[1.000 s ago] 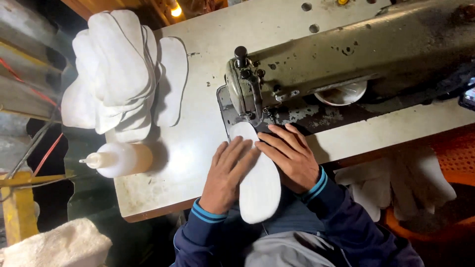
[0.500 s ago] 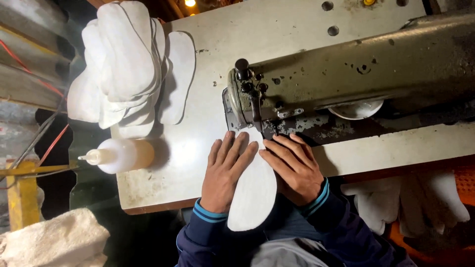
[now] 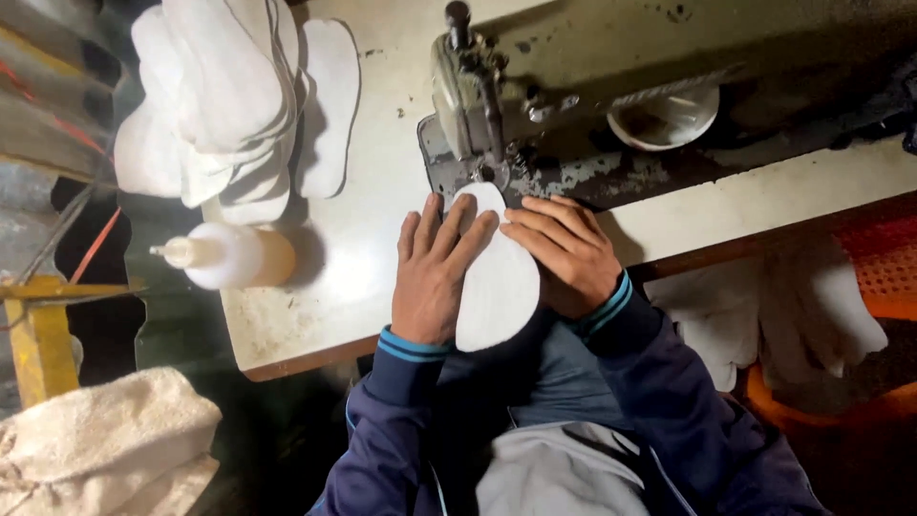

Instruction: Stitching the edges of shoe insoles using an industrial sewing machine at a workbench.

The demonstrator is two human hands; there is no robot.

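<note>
Both hands lie flat, palms down, left hand (image 3: 432, 277) fingers spread, right hand (image 3: 564, 253) seemingly slightly curled.

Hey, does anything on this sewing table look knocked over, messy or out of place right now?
The squeeze bottle lies on its side near the table's left edge, nozzle pointing off it; no spill shows. The stack of white pieces overhangs the far left corner unevenly. Both hands, left hand and right hand, lie flat on the white insole piece at the sewing machine.
</note>
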